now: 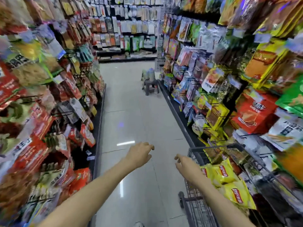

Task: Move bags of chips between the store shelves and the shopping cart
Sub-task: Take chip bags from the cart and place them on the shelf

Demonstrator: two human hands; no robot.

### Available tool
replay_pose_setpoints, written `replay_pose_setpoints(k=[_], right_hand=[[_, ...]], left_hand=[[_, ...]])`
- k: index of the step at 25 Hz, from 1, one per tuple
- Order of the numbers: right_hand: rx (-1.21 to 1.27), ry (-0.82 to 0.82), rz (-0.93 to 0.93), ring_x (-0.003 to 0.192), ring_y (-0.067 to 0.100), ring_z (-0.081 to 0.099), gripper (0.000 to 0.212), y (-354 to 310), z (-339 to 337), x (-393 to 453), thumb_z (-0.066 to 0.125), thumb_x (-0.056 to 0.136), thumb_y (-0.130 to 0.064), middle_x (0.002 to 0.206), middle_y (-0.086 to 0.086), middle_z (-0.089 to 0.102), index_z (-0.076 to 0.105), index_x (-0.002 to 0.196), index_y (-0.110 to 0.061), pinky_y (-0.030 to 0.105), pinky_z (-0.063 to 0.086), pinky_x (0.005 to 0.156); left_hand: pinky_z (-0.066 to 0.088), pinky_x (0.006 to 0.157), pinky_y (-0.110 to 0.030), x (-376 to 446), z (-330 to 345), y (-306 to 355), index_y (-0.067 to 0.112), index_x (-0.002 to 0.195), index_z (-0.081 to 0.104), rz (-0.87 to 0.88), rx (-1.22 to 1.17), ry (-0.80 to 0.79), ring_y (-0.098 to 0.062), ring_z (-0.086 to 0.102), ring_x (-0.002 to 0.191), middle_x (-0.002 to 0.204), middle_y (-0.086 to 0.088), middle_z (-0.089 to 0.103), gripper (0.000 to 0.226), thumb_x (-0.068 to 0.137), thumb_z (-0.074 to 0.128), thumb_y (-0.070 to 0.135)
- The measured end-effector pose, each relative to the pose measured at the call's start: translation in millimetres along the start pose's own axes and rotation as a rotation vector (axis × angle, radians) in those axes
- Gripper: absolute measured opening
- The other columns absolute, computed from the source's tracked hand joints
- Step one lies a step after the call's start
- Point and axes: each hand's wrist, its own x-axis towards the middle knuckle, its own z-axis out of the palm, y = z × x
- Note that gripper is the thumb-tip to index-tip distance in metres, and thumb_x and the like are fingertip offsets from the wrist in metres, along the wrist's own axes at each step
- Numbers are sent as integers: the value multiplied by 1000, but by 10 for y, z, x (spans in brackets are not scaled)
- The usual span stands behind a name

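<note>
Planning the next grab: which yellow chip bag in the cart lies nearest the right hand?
The upper yellow chip bag, just beside the right hand; the lower yellow bag lies farther back.

Yellow bags of chips (229, 181) with red logos lay piled in the dark wire shopping cart (195, 205) at 4 o'clock, beside the right-hand shelves (246, 95).

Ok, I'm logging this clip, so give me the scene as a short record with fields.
place: store aisle, snack shelves on both sides
left hand: empty, fingers relaxed, over the floor
right hand: empty, fingers relaxed, beside the cart
cart: at right, against the shelves
in cart: yellow chip bags
ahead: small stool in the aisle
</note>
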Motion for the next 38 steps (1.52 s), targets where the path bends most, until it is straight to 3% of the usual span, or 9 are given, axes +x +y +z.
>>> replay_pose_setpoints(k=[6, 12, 19, 22, 24, 27, 30, 36, 38], right_hand=[[113, 64, 321, 104, 31, 63, 19, 687, 36, 423, 49, 95, -28, 106, 6, 68, 57, 110, -20, 38, 46, 79], [174, 107, 565, 93, 27, 65, 24, 1446, 19, 243, 47, 99, -24, 107, 4, 65, 58, 120, -19, 35, 52, 71], [233, 94, 785, 91, 25, 64, 25, 2405, 94, 68, 44, 102, -22, 103, 5, 66, 54, 125, -16, 29, 37, 60], [312, 94, 841, 77, 23, 53, 27, 2656, 186, 111, 43, 103, -25, 93, 0, 54, 49, 128, -17, 29, 31, 50], [434, 103, 882, 78, 22, 57, 36, 2783, 365, 151, 44, 103, -25, 106, 2, 63, 44, 139, -17, 28, 31, 49], [595, 86, 973, 88, 21, 62, 42, 2866, 734, 188, 44, 103, -28, 119, 0, 65, 42, 144, -21, 33, 48, 60], [699, 87, 1040, 102, 26, 63, 36, 2837, 1068, 253, 41, 104, -31, 123, 3, 63, 49, 137, -19, 35, 49, 72], [891, 169, 1045, 92, 20, 64, 24, 2855, 1666, 472, 49, 102, -25, 115, 1, 65, 50, 127, -24, 37, 52, 70], [901, 179, 1050, 95, 23, 63, 26, 2920, 1810, 588, 50, 102, -24, 117, 2, 64, 50, 128, -21, 32, 44, 66]], left_hand=[[49, 93, -39, 1333, 77, 55, 26, 137, 49, 201, -39, -127, -26, 55, 120, 136, 0, 53, 38, 99, 49, 29], [51, 88, -40, 2180, 500, 873, 23, 134, 51, 475, -17, -283, -29, 58, 113, 127, -4, 56, 35, 98, 49, 26], [45, 91, -34, 2844, 1087, 1873, 22, 138, 49, 636, 42, -463, -27, 56, 120, 136, -5, 54, 41, 97, 51, 22], [48, 92, -35, 3078, 1303, 2065, 28, 140, 46, 621, 56, -491, -26, 57, 121, 140, -1, 53, 44, 97, 54, 26], [48, 94, -38, 3151, 1508, 2114, 29, 144, 42, 602, 74, -570, -27, 56, 123, 142, -1, 50, 47, 98, 54, 29], [43, 100, -36, 3194, 1895, 2116, 27, 148, 37, 572, 108, -683, -25, 54, 125, 142, -3, 49, 54, 97, 53, 26], [46, 99, -42, 3236, 2290, 2069, 20, 152, 29, 565, 182, -761, -32, 53, 124, 141, -11, 47, 61, 96, 54, 26], [16, 121, -38, 3467, 3128, 1930, 6, 156, -5, 530, 330, -912, -29, 14, 151, 165, -13, 5, 74, 104, 41, 30], [21, 119, -42, 3551, 3298, 1948, 6, 156, -6, 492, 317, -945, -32, 18, 150, 164, -15, 6, 79, 102, 46, 30]])
